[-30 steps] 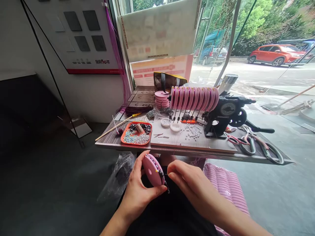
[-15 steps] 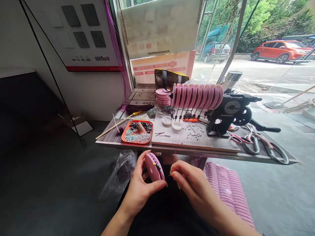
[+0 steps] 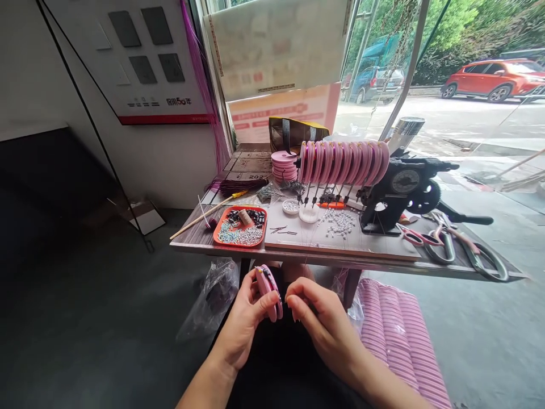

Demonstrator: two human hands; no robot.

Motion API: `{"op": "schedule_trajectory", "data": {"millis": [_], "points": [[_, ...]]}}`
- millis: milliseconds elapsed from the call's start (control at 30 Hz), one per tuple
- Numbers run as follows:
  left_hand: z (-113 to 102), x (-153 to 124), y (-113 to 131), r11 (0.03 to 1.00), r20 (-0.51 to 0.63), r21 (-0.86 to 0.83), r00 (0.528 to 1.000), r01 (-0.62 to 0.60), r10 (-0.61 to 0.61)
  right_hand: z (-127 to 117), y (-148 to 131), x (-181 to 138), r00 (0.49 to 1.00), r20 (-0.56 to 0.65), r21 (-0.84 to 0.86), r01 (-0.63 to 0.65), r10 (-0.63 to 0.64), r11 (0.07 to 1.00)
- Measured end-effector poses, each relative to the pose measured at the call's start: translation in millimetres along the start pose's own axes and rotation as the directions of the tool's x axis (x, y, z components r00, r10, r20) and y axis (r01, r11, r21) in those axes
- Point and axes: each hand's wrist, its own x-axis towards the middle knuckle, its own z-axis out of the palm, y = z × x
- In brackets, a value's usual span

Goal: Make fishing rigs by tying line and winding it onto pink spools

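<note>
While the table [image 3: 193, 238] spans the view ahead, both hands work below its near edge; the left hand [image 3: 244, 318] grasps a pink spool [image 3: 264, 284]; the right hand [image 3: 326, 318] is pinched beside it, perhaps on line too fine to confirm. The step looks like winding line onto the spool; the next move calls for even tension.

Daylight from the window [image 3: 443, 34], glaring road [image 3: 472, 122], dim floor [image 3: 97, 318] at left, blurred poster [image 3: 276, 116], stretched edges
</note>
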Motion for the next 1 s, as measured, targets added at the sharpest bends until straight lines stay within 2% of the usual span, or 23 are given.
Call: {"op": "schedule_trajectory", "data": {"millis": [200,467,733,1000], "points": [[-0.5,-0.3,-1.7,0.999,0.006,-0.026,1.0,0.03,-0.03,2.9,1.3,2.3,0.998,-0.019,-0.058,0.052,-0.053,0.997],[-0.4,-0.8,-3.3,0.998,0.038,-0.033,0.998,0.047,-0.046,4.1,6.0,2.4,1.0,0.004,-0.038,0.017,-0.017,0.999],[0.3,2.8,-6.0,0.997,0.082,-0.006,0.994,0.071,-0.07,-4.4,6.8,8.2,0.983,0.166,-0.002,0.086,-0.085,0.996],[4.3,10.8,-9.5,0.993,0.153,0.013,0.981,0.117,-0.118,-20.5,8.1,21.7,0.943,0.306,-0.088,0.166,-0.132,0.982]]}}
